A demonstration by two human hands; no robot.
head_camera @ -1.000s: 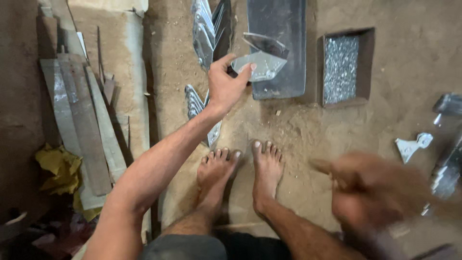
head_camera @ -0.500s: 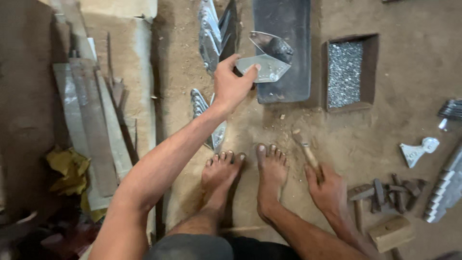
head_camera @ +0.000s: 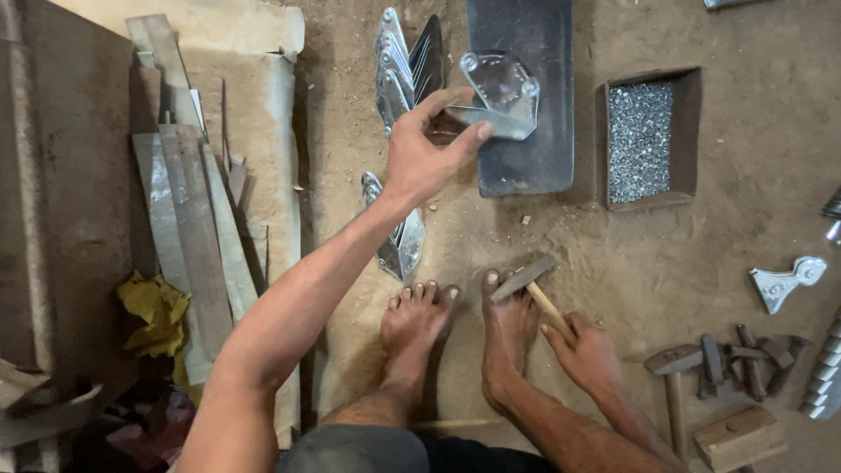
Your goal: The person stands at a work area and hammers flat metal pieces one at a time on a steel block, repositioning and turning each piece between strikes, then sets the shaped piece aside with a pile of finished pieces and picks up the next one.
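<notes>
sandy workshop floor (head_camera: 666, 254) fills the view, with the person squatting barefoot on it and everything within arm's reach. left hand (head_camera: 425, 153) has its grip closed on a shiny folded metal piece (head_camera: 499, 96), thumb on the near edge and fingers (head_camera: 442, 98) curled over the far side, pinning it flat on a dark steel plate (head_camera: 526, 131) that lies on the ground just ahead — likely so the hard plate backs the piece while the hand keeps it from sliding. right hand (head_camera: 587, 350) is clenched round the wooden handle of a hammer (head_camera: 526, 280), whose head hovers low by the toes of the right foot (head_camera: 508, 324), well short of the plate. beside the plate on the right sits a shallow rusty tray (head_camera: 692, 131) of small bright bits, rivets or cuttings, too small to tell, kept close to the working spot. left of the plate, a stack of finished shiny pieces (head_camera: 394, 61) stands on edge, and another bundle (head_camera: 399, 241) lies by the left foot (head_camera: 416, 320). further out on the right are spare hammers and punches (head_camera: 718, 355), a wooden block (head_camera: 740, 438) and a loose bright bracket (head_camera: 784, 282); on the left, long metal strips (head_camera: 188, 228) rest on sacking beside a yellow rag (head_camera: 158, 311).
</notes>
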